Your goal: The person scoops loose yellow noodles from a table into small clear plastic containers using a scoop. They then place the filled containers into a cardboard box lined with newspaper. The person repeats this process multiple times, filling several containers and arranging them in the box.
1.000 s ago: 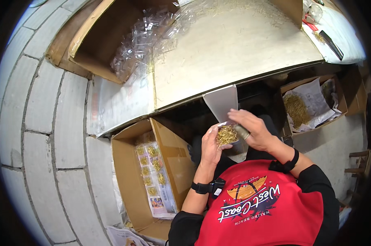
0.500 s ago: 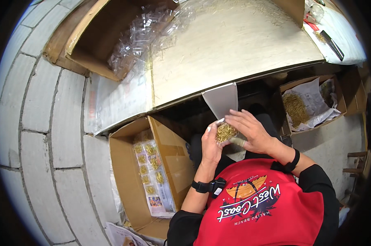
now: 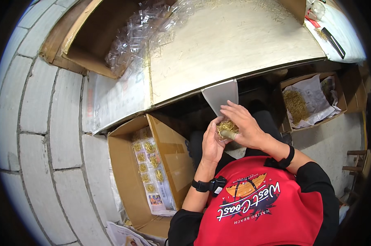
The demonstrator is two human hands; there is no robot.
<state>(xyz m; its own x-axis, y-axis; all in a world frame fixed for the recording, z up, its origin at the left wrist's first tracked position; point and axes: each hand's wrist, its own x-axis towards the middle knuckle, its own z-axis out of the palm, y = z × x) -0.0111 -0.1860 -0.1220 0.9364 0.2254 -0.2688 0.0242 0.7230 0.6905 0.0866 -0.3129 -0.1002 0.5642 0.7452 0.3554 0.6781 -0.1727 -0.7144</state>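
Observation:
Between my hands, in front of my red apron, is a small heap of thin gold pin-like pieces [image 3: 226, 125]. They appear to sit in a small clear plastic box, mostly hidden by my fingers. My left hand [image 3: 212, 144] wraps the left side of it, thumb up along the edge. My right hand [image 3: 250, 130] closes in from the right, its long fingers stretched along the far side. The right thumb, in a tan cover, presses on the gold pieces. A pale chute [image 3: 221, 96] hangs from the table edge just beyond my hands.
Past the chute is a pale tabletop [image 3: 234, 45] strewn with loose pins. Clear plastic boxes [image 3: 132, 39] spill from a tipped carton at the far left. A carton [image 3: 126, 164] at left holds rows of filled boxes [image 3: 148, 164]; another, at right, holds a gold pile [image 3: 295, 105].
My right hand has moved in and slightly nearer me, its fingers closer together. The right thumb now lies over the gold pieces. My left hand has hardly moved.

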